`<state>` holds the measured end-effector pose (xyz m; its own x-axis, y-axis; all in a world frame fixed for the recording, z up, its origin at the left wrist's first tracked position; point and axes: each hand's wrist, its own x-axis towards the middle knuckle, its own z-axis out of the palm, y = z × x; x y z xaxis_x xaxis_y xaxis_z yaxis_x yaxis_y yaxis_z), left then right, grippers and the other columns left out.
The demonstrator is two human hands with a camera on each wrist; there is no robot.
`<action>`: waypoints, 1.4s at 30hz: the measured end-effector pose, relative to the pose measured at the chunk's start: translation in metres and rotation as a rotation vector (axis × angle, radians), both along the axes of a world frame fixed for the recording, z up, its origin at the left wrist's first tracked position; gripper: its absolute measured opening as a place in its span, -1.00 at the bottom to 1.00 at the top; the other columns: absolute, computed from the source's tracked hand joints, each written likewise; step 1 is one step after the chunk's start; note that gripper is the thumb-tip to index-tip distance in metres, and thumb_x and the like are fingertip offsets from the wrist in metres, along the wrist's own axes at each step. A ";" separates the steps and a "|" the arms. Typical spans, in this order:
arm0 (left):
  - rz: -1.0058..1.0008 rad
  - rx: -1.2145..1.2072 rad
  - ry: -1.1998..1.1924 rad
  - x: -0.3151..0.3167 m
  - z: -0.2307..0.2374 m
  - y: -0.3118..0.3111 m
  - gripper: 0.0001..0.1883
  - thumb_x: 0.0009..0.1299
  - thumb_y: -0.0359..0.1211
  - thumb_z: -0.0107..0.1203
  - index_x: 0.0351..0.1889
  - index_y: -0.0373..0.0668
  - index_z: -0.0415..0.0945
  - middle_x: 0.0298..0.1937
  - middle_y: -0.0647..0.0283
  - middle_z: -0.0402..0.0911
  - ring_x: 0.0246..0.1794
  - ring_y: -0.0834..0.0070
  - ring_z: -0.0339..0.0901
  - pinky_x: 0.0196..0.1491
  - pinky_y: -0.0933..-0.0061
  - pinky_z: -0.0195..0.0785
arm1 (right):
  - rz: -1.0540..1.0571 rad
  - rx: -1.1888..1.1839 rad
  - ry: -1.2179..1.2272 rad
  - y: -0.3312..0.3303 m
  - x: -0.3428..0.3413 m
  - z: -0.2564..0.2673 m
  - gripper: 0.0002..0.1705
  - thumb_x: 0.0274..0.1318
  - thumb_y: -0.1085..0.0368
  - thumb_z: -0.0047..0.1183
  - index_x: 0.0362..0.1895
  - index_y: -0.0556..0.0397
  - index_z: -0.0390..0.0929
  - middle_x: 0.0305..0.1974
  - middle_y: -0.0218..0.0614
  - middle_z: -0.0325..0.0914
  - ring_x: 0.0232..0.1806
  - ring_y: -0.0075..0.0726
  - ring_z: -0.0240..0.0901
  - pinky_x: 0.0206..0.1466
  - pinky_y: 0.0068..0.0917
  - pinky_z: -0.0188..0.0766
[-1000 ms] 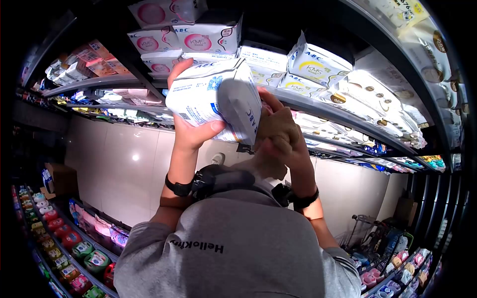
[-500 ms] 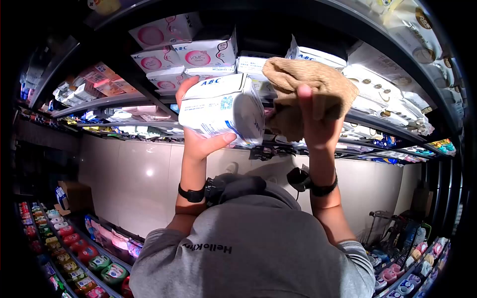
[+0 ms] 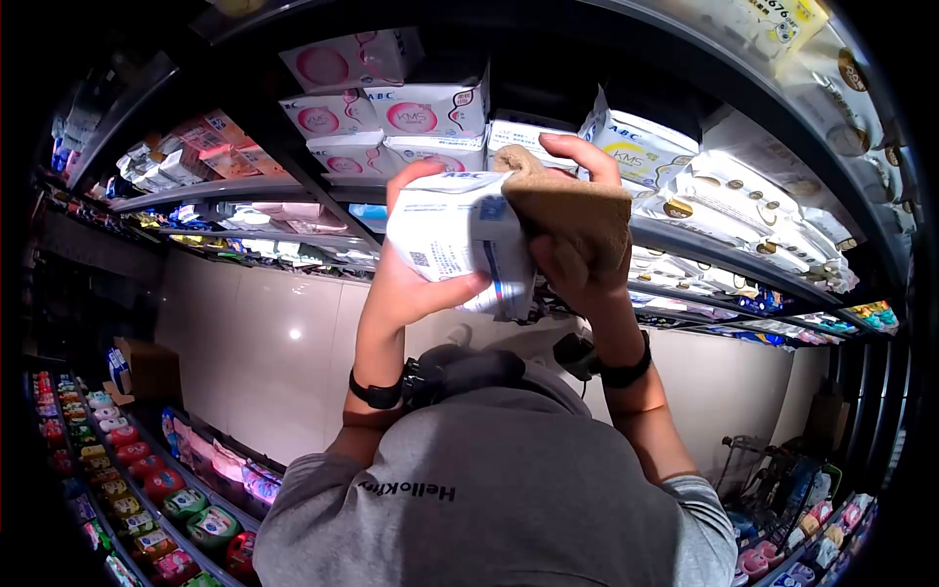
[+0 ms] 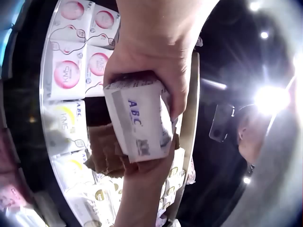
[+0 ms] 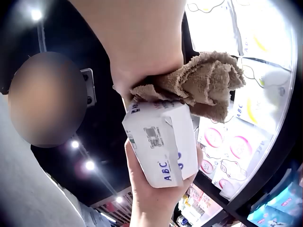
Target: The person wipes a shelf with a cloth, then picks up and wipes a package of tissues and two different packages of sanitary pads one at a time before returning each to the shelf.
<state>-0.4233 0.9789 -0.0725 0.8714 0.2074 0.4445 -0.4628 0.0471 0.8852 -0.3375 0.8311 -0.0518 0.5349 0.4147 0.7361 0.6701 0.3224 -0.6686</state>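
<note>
A white ABC package (image 3: 455, 235) is held up in front of the shelf. My left hand (image 3: 401, 293) grips its left side, thumb across the near face. In my right hand (image 3: 597, 264) is a folded brown cloth (image 3: 577, 215), which lies against the package's right side. The left wrist view shows the package (image 4: 139, 120) between both hands, with part of the cloth (image 4: 106, 149) beside it. Seen from the right wrist, the bunched cloth (image 5: 206, 85) touches one end of the package (image 5: 161, 142). Some right-hand fingers are hidden by the cloth.
Behind the hands, the shelf holds pink-marked packs (image 3: 411, 115) and yellow-marked packs (image 3: 641, 147). White soft packs (image 3: 734, 210) lie to the right. Bottles (image 3: 210, 519) stand on a lower-left rack, near a cardboard box (image 3: 152, 372). A wheeled cart (image 3: 758, 470) is at the lower right.
The cloth, raised apart from the package half a second ago, now rests against its right side as my right hand moved left. The package has turned slightly and shifted right.
</note>
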 end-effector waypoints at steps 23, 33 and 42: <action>-0.086 -0.075 0.074 0.011 -0.003 0.005 -0.13 -0.24 -0.36 0.28 0.10 -0.16 0.06 -0.07 0.23 0.30 0.01 0.45 0.26 0.05 0.48 0.10 | -0.027 -0.006 -0.002 -0.007 -0.005 -0.028 -0.40 -0.08 0.19 0.07 0.04 0.22 0.23 0.16 -0.02 0.09 0.16 0.00 0.06 0.12 -0.23 0.09; -0.016 0.162 0.024 0.006 -0.014 0.013 -0.15 -0.23 -0.38 0.33 0.07 -0.14 0.10 -0.05 0.24 0.26 0.02 0.46 0.22 0.05 0.46 0.09 | -0.200 -0.326 -0.230 -0.007 -0.004 -0.015 -0.48 -0.22 0.59 -0.06 -0.01 0.20 0.27 0.13 0.01 0.11 0.16 0.03 0.08 0.15 -0.24 0.14; 0.032 -0.132 -0.278 0.012 -0.008 0.018 0.00 -0.21 -0.29 0.35 0.14 -0.17 -0.11 0.01 0.09 0.27 0.00 0.34 0.30 0.02 0.39 0.18 | -0.320 -0.352 0.769 0.002 -0.016 -0.040 -0.66 0.07 0.39 -0.11 -0.02 0.08 0.32 -0.37 -0.29 0.47 -0.36 -0.52 0.38 -0.26 -0.60 0.34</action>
